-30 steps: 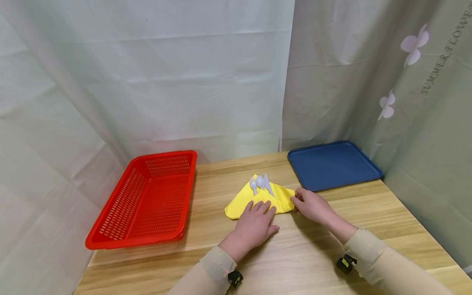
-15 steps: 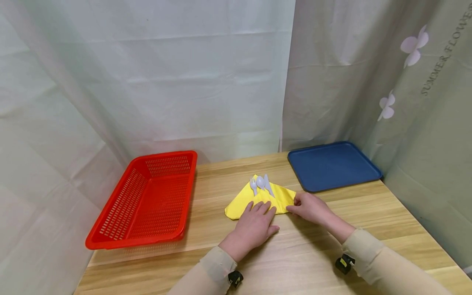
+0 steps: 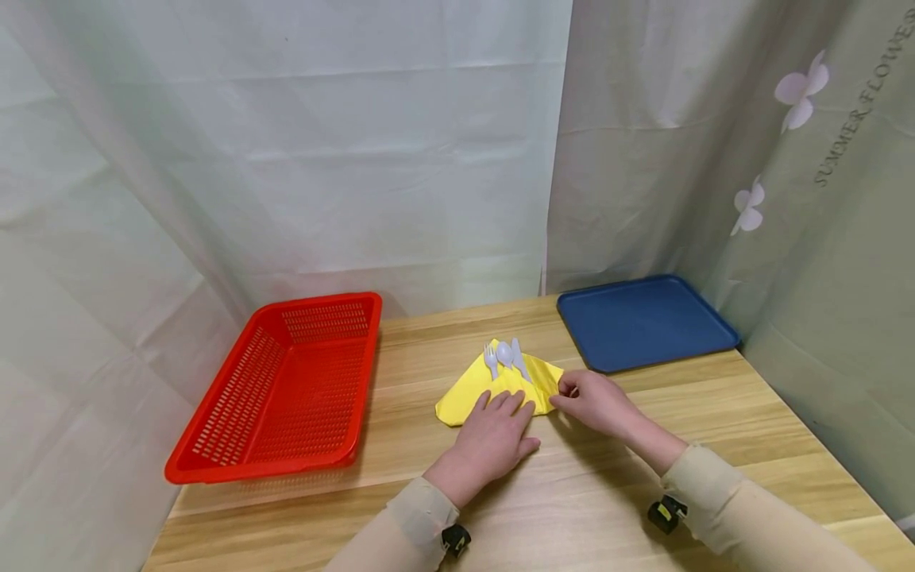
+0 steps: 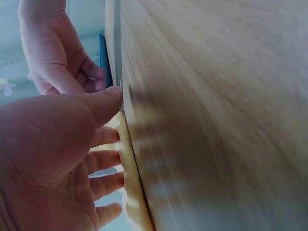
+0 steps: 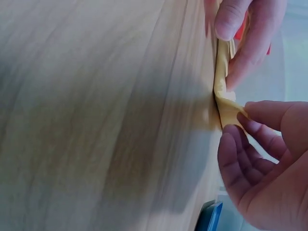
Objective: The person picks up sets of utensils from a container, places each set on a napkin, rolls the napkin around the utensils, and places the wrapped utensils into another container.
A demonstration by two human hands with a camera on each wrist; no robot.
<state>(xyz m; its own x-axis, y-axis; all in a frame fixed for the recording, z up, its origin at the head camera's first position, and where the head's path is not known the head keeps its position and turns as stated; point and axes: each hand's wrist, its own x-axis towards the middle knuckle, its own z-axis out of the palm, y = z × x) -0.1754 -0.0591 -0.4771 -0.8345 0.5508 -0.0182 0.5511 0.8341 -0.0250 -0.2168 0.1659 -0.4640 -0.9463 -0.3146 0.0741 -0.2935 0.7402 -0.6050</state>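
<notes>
A yellow napkin [image 3: 465, 393], folded to a rough triangle, lies on the wooden table. A pale plastic fork [image 3: 491, 360], spoon [image 3: 504, 354] and knife [image 3: 520, 360] stick out of its fold, handles covered by the cloth. My left hand [image 3: 493, 437] rests with straight, spread fingers on the napkin's front edge. At its right side my right hand [image 3: 595, 401] pinches the napkin's corner between thumb and index finger. In the right wrist view that corner [image 5: 231, 107] is lifted off the wood, with the other fingers of the right hand [image 5: 269, 149] loosely curled below.
On the left stands a red perforated basket [image 3: 360, 381]. A blue tray [image 3: 643, 322] lies at the back right of the wooden table [image 3: 715, 397]. Pale curtains [image 3: 357, 159] hang close behind and on both sides.
My right hand has moved a little to the left, lifting and folding the napkin's right corner inward. The left hand and the cutlery have stayed in place.
</notes>
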